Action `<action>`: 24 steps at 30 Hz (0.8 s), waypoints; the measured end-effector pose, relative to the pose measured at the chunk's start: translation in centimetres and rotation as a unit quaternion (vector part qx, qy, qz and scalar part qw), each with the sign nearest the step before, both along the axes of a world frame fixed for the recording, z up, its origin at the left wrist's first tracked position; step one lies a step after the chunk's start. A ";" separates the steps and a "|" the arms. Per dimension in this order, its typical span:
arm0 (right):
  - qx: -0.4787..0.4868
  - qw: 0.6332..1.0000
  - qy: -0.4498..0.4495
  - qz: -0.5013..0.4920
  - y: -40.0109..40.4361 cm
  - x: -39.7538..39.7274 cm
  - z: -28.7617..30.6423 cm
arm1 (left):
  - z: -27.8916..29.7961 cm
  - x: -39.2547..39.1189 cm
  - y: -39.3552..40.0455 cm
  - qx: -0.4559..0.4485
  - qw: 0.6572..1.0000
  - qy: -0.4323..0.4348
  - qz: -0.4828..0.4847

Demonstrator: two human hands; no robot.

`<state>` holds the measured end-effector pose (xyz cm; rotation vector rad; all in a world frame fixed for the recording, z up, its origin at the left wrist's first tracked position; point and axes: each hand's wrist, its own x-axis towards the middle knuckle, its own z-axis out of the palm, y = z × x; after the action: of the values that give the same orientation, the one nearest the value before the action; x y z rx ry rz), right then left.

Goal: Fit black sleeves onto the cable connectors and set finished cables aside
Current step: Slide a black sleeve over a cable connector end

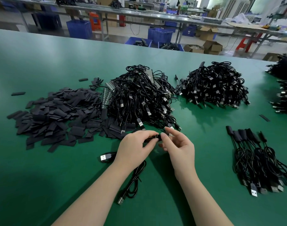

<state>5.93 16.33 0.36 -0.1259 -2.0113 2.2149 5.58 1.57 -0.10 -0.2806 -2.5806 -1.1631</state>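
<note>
At the lower centre, the left hand (pixel 136 146) and right hand (pixel 177 144) are meeting, both pinching a small black sleeve (pixel 158 136) and connector between their fingertips; the cable (pixel 134 178) is trailing down the green table (pixel 41 176). The sleeve is likely to snag or go on crooked if the connector tilts, or to slip from the pinch. No readable writing is showing. Finished cables (pixel 256 159) are lying at the lower right.

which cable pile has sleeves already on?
The small bundle at the right, near the right hand: its connectors wear black sleeves. The two big heaps don't.
</note>
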 end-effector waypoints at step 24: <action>0.012 0.999 0.011 0.048 0.6 -0.2 0.6 | -0.2 -0.2 -0.2 0.073 0.997 -0.019 -0.035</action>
<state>5.77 16.95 0.95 -0.0020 -2.0730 2.2375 5.37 1.34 -0.34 -0.3223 -2.5202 -1.3856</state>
